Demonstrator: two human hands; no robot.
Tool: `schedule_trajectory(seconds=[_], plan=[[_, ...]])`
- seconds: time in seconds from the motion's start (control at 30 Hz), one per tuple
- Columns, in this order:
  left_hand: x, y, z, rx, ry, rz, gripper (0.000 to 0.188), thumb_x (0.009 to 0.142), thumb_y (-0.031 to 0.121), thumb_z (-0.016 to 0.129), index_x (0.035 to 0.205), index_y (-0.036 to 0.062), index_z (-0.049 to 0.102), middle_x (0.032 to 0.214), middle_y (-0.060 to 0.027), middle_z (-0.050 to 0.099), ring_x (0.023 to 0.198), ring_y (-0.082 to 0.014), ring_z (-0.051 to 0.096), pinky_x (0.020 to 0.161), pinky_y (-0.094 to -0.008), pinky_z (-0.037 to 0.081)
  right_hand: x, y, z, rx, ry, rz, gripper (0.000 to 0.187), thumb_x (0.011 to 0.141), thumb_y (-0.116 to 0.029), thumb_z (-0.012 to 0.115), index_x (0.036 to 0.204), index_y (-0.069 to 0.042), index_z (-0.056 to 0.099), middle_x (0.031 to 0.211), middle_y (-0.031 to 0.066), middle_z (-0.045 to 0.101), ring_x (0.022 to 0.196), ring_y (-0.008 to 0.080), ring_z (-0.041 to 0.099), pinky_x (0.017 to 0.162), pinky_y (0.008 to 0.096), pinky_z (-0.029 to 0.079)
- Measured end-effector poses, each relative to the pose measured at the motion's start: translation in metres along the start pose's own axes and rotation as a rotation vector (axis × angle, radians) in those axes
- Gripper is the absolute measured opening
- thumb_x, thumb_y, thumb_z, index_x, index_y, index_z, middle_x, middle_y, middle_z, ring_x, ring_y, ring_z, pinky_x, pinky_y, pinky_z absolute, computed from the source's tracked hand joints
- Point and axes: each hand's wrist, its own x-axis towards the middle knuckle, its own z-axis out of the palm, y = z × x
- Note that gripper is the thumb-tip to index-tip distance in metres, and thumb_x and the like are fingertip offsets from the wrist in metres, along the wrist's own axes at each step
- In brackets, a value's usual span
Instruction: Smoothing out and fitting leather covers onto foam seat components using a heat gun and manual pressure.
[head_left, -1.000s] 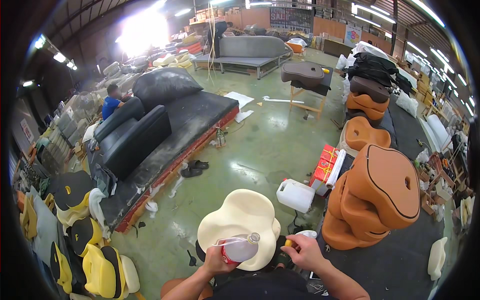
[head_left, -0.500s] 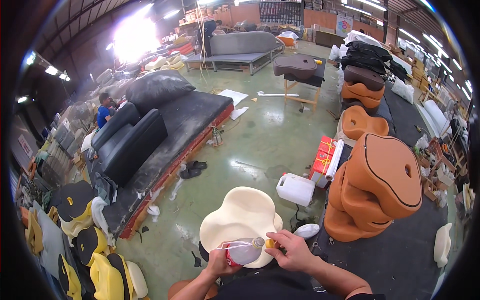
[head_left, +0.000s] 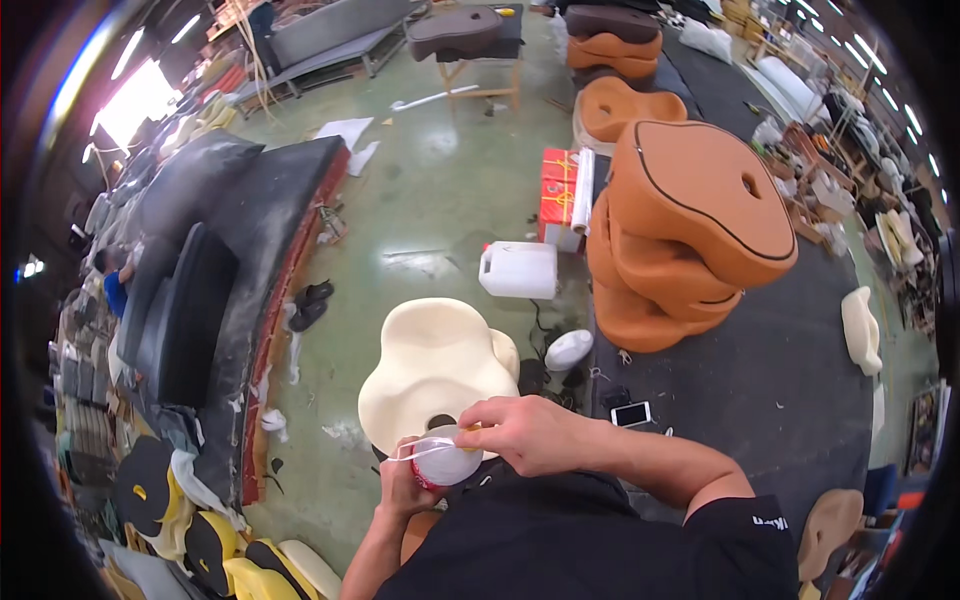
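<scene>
My left hand (head_left: pixel 399 484) is wrapped round a clear plastic bottle (head_left: pixel 446 466) with a red label and a white string at its neck. The bottle tilts toward my right hand (head_left: pixel 528 436), whose thumb and fingers pinch a small yellow cap (head_left: pixel 469 431) at the bottle's mouth. My fingers hide most of the cap, so I cannot tell whether it is seated on the neck. Just beyond both hands lies a cream foam seat cushion (head_left: pixel 432 350) with a dark round hole near its closer side.
A white jug (head_left: pixel 518 270) stands beyond the cushion, beside a red box (head_left: pixel 560 188). Orange-brown cushions (head_left: pixel 690 210) are stacked at the right. A phone (head_left: pixel 631 414) and a white bottle (head_left: pixel 569 350) lie near my right arm. On the left is a low black platform (head_left: pixel 265 270).
The view has tipped down and turned right. My right hand has brought the yellow cap from beside the bottle's neck onto its mouth. My left hand keeps its hold on the bottle.
</scene>
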Motion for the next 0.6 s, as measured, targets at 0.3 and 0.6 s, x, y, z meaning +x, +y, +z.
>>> schedule_trajectory(seconds=[0.3,0.6], plan=[[0.031,0.005,0.018,0.025,-0.164,-0.023,0.061,0.058,0.026,0.091,0.111,0.0052,0.069,0.106,-0.0165,0.072,0.090,-0.0367,0.073,0.078,-0.0435,0.060,-0.008,-0.001,-0.024,-0.338,-0.361,0.455,0.040,0.092,-0.037,0.076,0.108,-0.002,0.067,0.088,0.0122,0.066,0.077,0.0326,0.071,0.064,0.0410,0.056],[0.072,0.007,0.044,0.003,-0.210,0.044,0.061,0.059,0.027,0.091,0.112,0.0054,0.069,0.106,-0.0152,0.073,0.090,-0.0368,0.073,0.076,-0.0428,0.060,-0.023,0.013,-0.060,-0.357,-0.395,0.529,0.042,0.094,-0.045,0.072,0.110,-0.006,0.066,0.091,0.0095,0.068,0.079,0.0292,0.071,0.061,0.0415,0.055]])
